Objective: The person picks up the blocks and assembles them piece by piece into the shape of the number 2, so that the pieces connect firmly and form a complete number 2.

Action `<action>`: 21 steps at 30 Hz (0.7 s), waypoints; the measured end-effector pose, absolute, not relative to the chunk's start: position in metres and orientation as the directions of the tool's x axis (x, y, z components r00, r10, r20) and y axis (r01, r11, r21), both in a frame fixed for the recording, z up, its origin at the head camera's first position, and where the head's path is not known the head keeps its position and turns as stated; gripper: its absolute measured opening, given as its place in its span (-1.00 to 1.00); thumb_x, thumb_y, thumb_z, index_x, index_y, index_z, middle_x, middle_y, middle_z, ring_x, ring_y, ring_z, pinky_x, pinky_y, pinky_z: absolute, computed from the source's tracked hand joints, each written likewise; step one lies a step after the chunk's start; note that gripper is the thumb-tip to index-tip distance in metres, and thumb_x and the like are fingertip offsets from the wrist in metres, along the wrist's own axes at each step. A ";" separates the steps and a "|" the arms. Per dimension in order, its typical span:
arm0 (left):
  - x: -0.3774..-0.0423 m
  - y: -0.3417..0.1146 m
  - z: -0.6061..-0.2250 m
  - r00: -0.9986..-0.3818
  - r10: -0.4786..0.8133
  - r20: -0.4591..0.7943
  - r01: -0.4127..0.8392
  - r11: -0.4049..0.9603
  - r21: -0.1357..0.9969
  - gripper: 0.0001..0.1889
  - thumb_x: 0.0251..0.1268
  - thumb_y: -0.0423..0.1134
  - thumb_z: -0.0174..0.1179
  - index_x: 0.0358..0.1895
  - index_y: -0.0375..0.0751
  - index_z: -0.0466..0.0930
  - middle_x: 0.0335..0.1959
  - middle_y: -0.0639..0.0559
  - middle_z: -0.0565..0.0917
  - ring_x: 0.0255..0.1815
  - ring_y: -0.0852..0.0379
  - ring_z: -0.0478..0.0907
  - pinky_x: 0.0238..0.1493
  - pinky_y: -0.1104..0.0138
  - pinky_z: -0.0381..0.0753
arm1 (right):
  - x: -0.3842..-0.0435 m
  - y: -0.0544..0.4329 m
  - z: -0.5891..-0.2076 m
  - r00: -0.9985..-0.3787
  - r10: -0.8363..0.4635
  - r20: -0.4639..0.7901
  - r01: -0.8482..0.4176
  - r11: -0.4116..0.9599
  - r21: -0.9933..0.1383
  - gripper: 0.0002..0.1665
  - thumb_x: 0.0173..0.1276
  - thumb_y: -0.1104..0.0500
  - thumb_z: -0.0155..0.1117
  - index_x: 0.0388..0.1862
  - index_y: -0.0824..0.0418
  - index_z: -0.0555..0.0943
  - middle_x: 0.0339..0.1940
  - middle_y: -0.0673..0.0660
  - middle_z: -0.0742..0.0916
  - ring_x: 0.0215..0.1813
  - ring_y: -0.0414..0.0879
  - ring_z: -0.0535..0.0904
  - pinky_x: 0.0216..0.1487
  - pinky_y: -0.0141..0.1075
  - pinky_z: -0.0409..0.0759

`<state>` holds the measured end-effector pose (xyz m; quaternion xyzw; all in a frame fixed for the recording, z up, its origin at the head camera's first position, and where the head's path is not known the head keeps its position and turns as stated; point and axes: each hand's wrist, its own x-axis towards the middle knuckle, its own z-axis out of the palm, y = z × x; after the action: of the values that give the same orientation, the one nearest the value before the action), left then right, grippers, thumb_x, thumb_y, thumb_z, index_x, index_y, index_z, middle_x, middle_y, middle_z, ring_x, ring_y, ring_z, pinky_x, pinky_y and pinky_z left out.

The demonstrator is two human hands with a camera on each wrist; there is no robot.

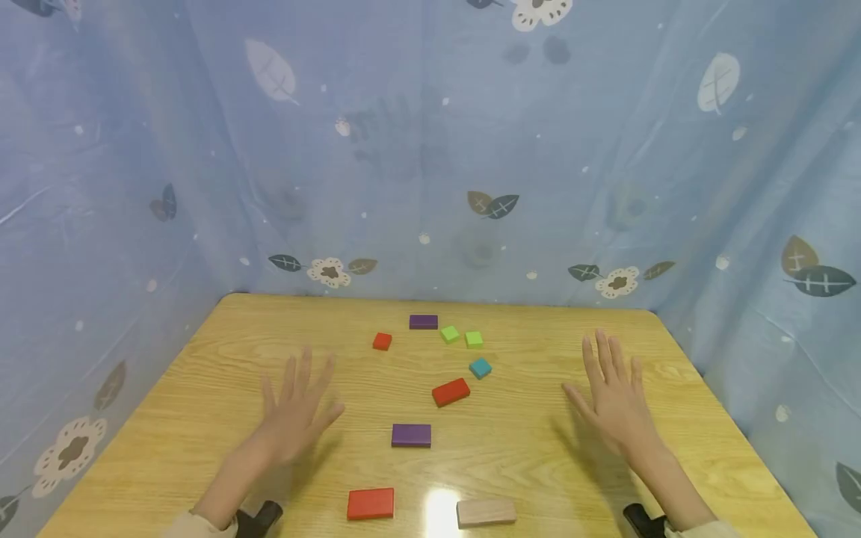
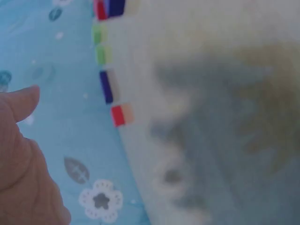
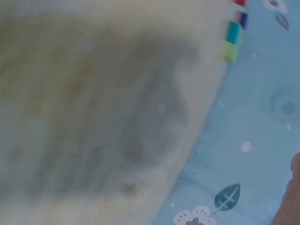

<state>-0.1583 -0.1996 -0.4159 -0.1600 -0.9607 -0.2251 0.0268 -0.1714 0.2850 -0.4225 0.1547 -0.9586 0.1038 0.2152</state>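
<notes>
My left hand (image 1: 292, 418) is spread over the left side of the table, holding nothing; its thumb (image 2: 26, 103) shows in the left wrist view. On the other side my right hand (image 1: 615, 403) is spread too, fingers pointing at the back edge. Between them lie a purple block (image 1: 412, 436), a red block (image 1: 451, 392) and a small blue block (image 1: 480, 368). Farther back are a small red block (image 1: 382, 341), a second purple block (image 1: 424, 322) and two light green blocks (image 1: 450, 335). Nearest me sit another red block (image 1: 371, 504) and a plain wooden block (image 1: 486, 512).
The wood-grain table (image 1: 222, 359) reaches back to a blue curtain (image 1: 403, 149) with leaves and flowers, which also hangs along both sides. A dark device strap (image 1: 258, 519) sits at the left wrist, with a similar one (image 1: 644, 521) at the right wrist.
</notes>
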 end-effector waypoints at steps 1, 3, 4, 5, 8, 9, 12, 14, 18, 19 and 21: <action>-0.154 -0.198 -0.418 -0.944 0.305 0.125 0.329 0.844 0.425 -0.22 0.45 0.09 -0.06 0.55 0.13 -0.32 0.51 -0.21 -0.51 0.45 -0.36 -0.56 0.16 -0.33 -0.69 | -0.170 0.285 -0.425 -0.848 -0.272 0.455 -0.352 0.931 -0.101 -0.08 0.48 -0.22 -0.09 0.55 0.27 -0.13 0.57 0.18 -0.19 0.54 0.04 -0.41 0.39 0.22 -0.37; -0.146 -0.194 -0.421 -0.935 0.328 0.134 0.353 0.834 0.424 -0.23 0.45 0.07 -0.04 0.55 0.12 -0.28 0.52 -0.19 -0.49 0.46 -0.36 -0.53 0.17 -0.31 -0.70 | -0.166 0.284 -0.429 -0.819 -0.318 0.478 -0.382 0.923 -0.040 -0.08 0.49 -0.30 -0.21 0.55 0.25 -0.10 0.58 0.17 -0.16 0.55 0.05 -0.36 0.40 0.20 -0.35; -0.142 -0.192 -0.423 -0.930 0.342 0.138 0.367 0.830 0.420 -0.24 0.45 0.06 -0.03 0.55 0.12 -0.26 0.52 -0.18 -0.48 0.46 -0.36 -0.52 0.18 -0.30 -0.70 | -0.165 0.283 -0.432 -0.800 -0.342 0.493 -0.399 0.917 -0.010 -0.08 0.48 -0.33 -0.28 0.55 0.26 -0.06 0.58 0.18 -0.14 0.55 0.05 -0.33 0.41 0.18 -0.35; -0.138 -0.191 -0.424 -0.923 0.356 0.145 0.383 0.826 0.414 -0.24 0.44 0.06 -0.02 0.55 0.11 -0.22 0.53 -0.18 -0.45 0.47 -0.36 -0.49 0.19 -0.29 -0.70 | -0.163 0.281 -0.435 -0.781 -0.367 0.505 -0.415 0.909 0.017 -0.07 0.48 -0.36 -0.34 0.54 0.26 -0.03 0.58 0.18 -0.11 0.56 0.06 -0.29 0.41 0.17 -0.34; -0.126 -0.186 -0.429 -0.900 0.406 0.160 0.435 0.804 0.406 -0.27 0.43 0.04 0.01 0.55 0.05 -0.11 0.54 -0.17 -0.38 0.47 -0.37 -0.44 0.20 -0.29 -0.67 | -0.156 0.276 -0.443 -0.721 -0.435 0.539 -0.470 0.879 0.081 -0.05 0.47 -0.38 -0.45 0.50 0.31 0.08 0.57 0.21 0.00 0.55 0.08 -0.17 0.44 0.10 -0.33; -0.123 -0.185 -0.431 -0.893 0.420 0.163 0.449 0.795 0.408 -0.27 0.42 0.03 0.03 0.55 0.03 -0.09 0.54 -0.17 -0.36 0.48 -0.36 -0.44 0.21 -0.31 -0.63 | -0.153 0.274 -0.446 -0.703 -0.454 0.547 -0.484 0.869 0.099 -0.05 0.47 -0.38 -0.46 0.48 0.33 0.12 0.56 0.23 0.05 0.55 0.08 -0.13 0.45 0.08 -0.33; -0.113 -0.180 -0.438 -0.869 0.465 0.167 0.489 0.762 0.423 -0.27 0.41 0.01 0.05 0.54 0.04 -0.05 0.54 -0.22 -0.28 0.47 -0.40 -0.38 0.20 -0.40 -0.48 | -0.146 0.268 -0.452 -0.663 -0.500 0.557 -0.522 0.842 0.134 -0.07 0.48 -0.36 -0.44 0.45 0.34 0.19 0.51 0.27 0.19 0.53 0.10 -0.02 0.47 -0.01 -0.31; -0.108 -0.176 -0.442 -0.852 0.503 0.149 0.510 0.730 0.454 -0.27 0.41 0.00 0.05 0.54 0.04 -0.06 0.53 -0.27 -0.26 0.45 -0.46 -0.36 0.16 -0.45 -0.41 | -0.141 0.264 -0.456 -0.654 -0.527 0.543 -0.550 0.824 0.137 -0.10 0.49 -0.34 -0.40 0.43 0.35 0.21 0.48 0.28 0.25 0.51 0.10 0.03 0.48 -0.07 -0.31; -0.100 -0.171 -0.449 -0.798 0.597 0.083 0.546 0.657 0.520 -0.26 0.43 0.00 0.03 0.55 0.00 -0.11 0.51 -0.35 -0.27 0.42 -0.53 -0.35 0.08 -0.51 -0.36 | -0.130 0.257 -0.460 -0.683 -0.590 0.430 -0.636 0.771 0.048 -0.17 0.47 -0.21 -0.06 0.45 0.36 0.19 0.48 0.28 0.26 0.54 0.02 -0.03 0.45 -0.27 -0.41; -0.100 -0.170 -0.449 -0.782 0.619 0.071 0.554 0.639 0.534 -0.26 0.43 0.02 0.02 0.55 -0.01 -0.12 0.52 -0.34 -0.25 0.43 -0.51 -0.32 0.09 -0.51 -0.32 | -0.127 0.256 -0.460 -0.690 -0.609 0.391 -0.657 0.753 0.013 -0.17 0.44 -0.18 0.02 0.45 0.36 0.19 0.47 0.28 0.26 0.53 0.03 -0.02 0.44 -0.32 -0.44; -0.099 -0.170 -0.448 -0.756 0.653 0.047 0.570 0.621 0.538 -0.27 0.43 0.07 -0.01 0.54 0.01 -0.09 0.53 -0.28 -0.15 0.46 -0.43 -0.21 0.17 -0.45 -0.19 | -0.121 0.253 -0.461 -0.705 -0.641 0.304 -0.687 0.723 -0.067 -0.15 0.39 -0.13 0.14 0.46 0.34 0.18 0.47 0.28 0.27 0.51 0.06 0.04 0.41 -0.40 -0.46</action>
<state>-0.0986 -0.1697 -0.4477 -0.3407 -0.8971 -0.2707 -0.0766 -0.1207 0.2535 -0.4608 0.3614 -0.9190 0.0880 0.1308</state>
